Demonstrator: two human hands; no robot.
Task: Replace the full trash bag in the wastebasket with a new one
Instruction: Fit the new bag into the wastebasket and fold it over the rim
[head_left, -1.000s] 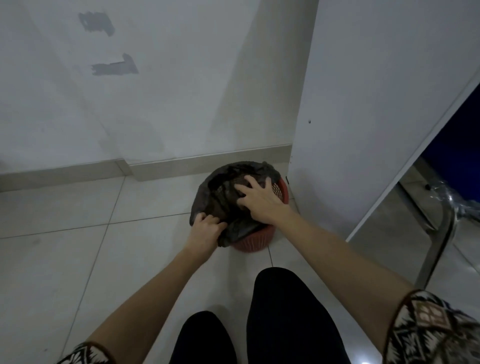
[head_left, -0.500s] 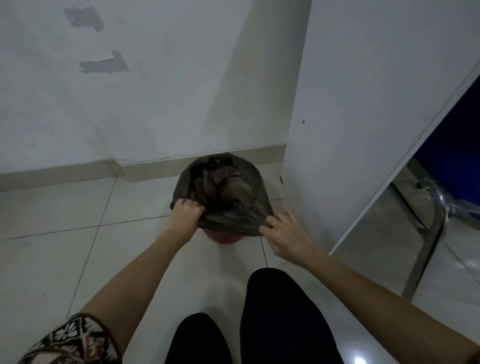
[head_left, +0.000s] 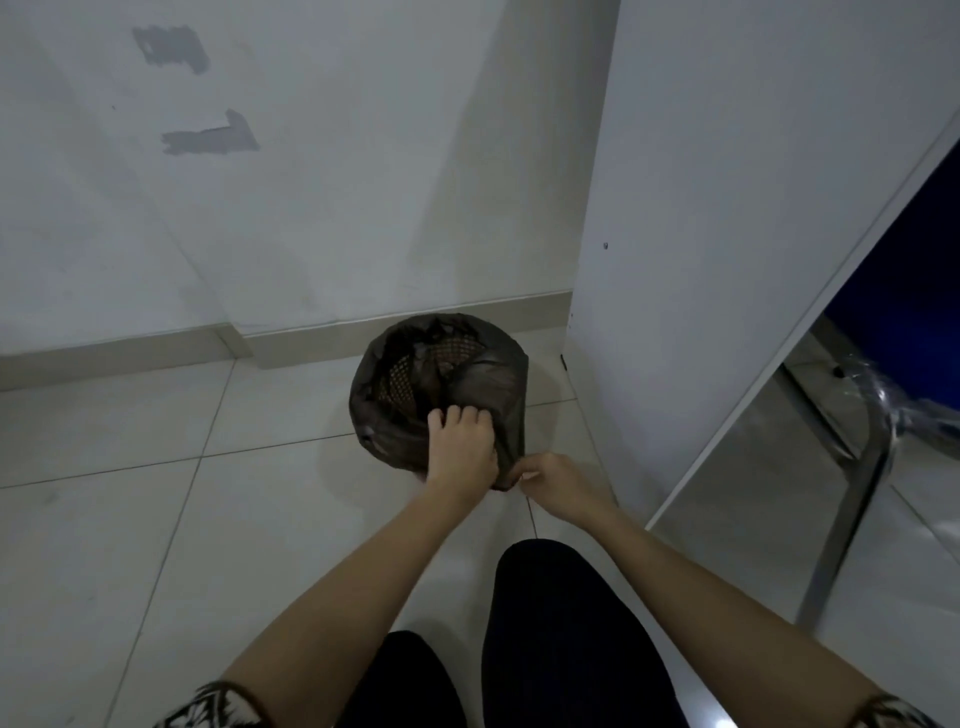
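Note:
A small round mesh wastebasket (head_left: 457, 347) stands on the tiled floor near the wall corner. A dark, thin trash bag (head_left: 496, 379) lines it and is folded down over the whole rim and outer wall. Mesh shows through inside the opening. My left hand (head_left: 460, 447) grips the bag at the near rim, fingers curled over the edge. My right hand (head_left: 558, 483) pinches the bag's loose lower edge at the near right side of the basket. The basket's base is hidden by the bag and my hands.
A white panel (head_left: 727, 260) stands close to the right of the basket. Behind it, a metal chair leg (head_left: 852, 519) and plastic-wrapped seat. A white wall with grey patches (head_left: 208, 140) and a skirting board lies behind. My dark-clad knees (head_left: 561, 623) are at the bottom.
My left hand slid from the left rim to the near rim. My right hand dropped lower and pinched the bag's hanging edge. The bag now covers the basket's red side.

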